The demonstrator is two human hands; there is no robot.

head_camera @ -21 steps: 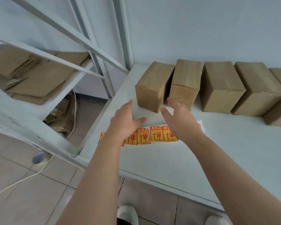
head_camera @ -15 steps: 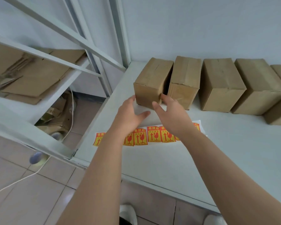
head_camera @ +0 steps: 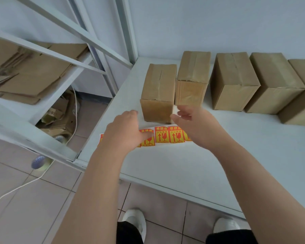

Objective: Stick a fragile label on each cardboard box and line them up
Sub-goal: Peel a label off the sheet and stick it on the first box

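On the white counter (head_camera: 165, 166), your left hand (head_camera: 125, 129) and right hand (head_camera: 195, 124), both spread and empty, flank the leftmost box (head_camera: 158, 93) behind the label strip (head_camera: 165, 136); probably square it, then peel a label.

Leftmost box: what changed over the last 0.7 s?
The leftmost box was turned from angled to straight and pulled nearer the label strip. Left hand and right hand now flank its front, neither clearly gripping. The other boxes and the strip stayed put.
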